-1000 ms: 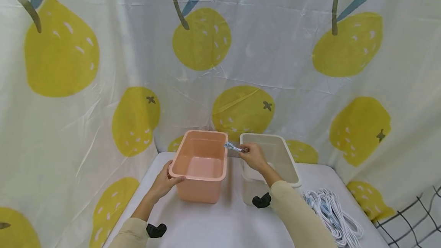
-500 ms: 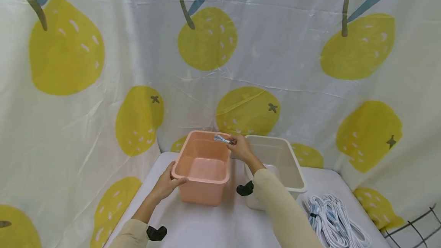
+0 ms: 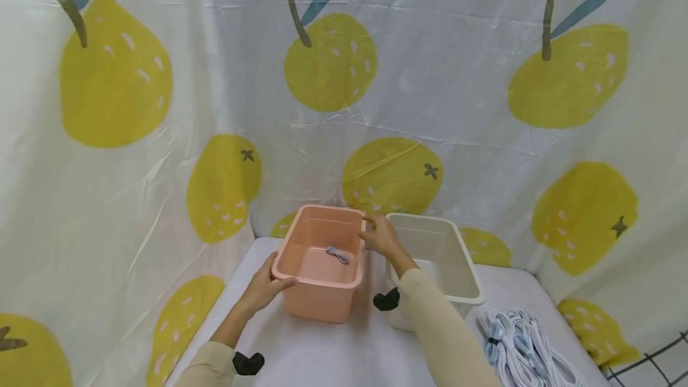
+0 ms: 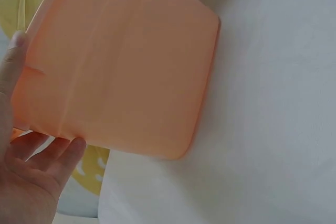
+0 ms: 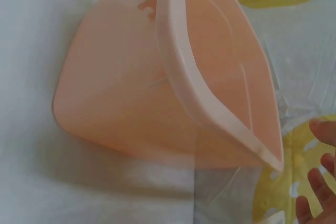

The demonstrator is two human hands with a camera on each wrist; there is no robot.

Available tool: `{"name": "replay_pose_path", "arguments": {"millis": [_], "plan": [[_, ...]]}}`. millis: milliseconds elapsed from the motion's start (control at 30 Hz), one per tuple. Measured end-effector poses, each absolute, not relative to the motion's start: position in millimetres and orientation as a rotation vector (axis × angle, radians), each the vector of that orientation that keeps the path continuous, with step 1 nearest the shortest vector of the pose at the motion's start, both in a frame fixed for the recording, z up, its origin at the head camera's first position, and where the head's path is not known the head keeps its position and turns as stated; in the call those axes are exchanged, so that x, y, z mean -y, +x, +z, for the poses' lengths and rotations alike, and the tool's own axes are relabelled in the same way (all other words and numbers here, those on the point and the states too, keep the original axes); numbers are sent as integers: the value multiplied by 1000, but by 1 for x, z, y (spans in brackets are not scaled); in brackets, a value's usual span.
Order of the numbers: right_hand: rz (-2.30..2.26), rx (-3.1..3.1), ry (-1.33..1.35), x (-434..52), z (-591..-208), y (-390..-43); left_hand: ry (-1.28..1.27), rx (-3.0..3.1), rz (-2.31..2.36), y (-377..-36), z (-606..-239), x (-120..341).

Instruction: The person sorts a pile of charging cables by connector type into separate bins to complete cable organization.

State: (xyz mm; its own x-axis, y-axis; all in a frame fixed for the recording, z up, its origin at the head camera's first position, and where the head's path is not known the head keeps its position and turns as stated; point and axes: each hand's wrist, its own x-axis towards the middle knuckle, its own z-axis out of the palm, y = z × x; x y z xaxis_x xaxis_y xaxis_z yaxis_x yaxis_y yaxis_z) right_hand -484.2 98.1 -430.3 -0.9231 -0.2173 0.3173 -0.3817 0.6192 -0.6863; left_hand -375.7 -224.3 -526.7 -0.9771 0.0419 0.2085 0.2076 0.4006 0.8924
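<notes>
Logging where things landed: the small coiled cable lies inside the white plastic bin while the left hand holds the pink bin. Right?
Not quite. The head view shows the small coiled cable lying in the pink plastic bin, not the white plastic bin. The left hand does hold the pink bin.

A white bin (image 3: 436,255) is standing on the white table (image 3: 333,351), toward the right, its open top facing up and its inside showing pale and bare; a heap of white cords (image 3: 524,351), some with pale blue bands, is lying near the table's right front corner, close to the bin but apart from it; a white cloth backdrop (image 3: 441,94) printed with large yellow fruits, grey stems and blue leaves is hanging behind and along both sides of the table, creasing in places; a dark wire grid (image 3: 650,360) is showing at the lower right edge, beyond the backdrop's hem.
</notes>
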Motion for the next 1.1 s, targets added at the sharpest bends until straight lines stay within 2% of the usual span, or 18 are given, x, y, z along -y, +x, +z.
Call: {"name": "replay_pose_path", "arguments": {"millis": [333, 1100], "plan": [[1198, 2634, 528, -116, -422, -472, -175, 2527, -1610, -378, -523, 224], [1295, 2613, 492, -159, -430, -447, -129, 2470, -1698, -372, -521, 227]]}}
